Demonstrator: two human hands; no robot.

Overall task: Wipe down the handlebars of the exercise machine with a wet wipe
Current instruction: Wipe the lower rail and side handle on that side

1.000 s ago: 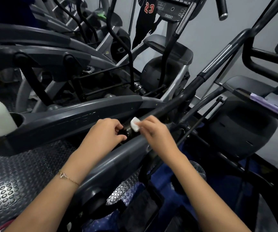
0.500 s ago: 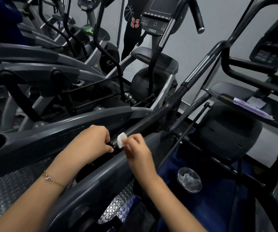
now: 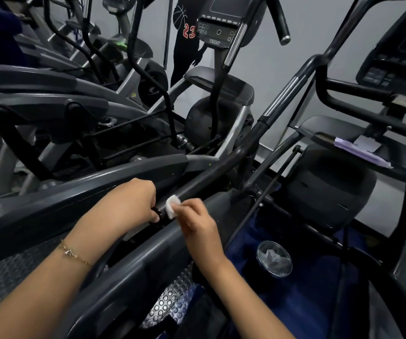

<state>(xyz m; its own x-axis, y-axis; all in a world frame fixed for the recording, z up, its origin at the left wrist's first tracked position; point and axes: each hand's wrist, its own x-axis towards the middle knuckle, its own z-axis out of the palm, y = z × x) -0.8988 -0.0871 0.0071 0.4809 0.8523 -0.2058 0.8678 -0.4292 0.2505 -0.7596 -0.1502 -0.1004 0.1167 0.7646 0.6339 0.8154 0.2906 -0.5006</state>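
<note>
Head view: wet wipe [image 3: 172,206] still on handlebar [image 3: 211,173]

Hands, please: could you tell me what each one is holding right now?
Left hand: grips the handlebar at its lower end.
Right hand: pinches the wet wipe against it.

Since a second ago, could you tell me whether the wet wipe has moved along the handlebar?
No. The wet wipe stays against the handlebar just above the black collar that the left hand grips; only the view has shifted.
</note>
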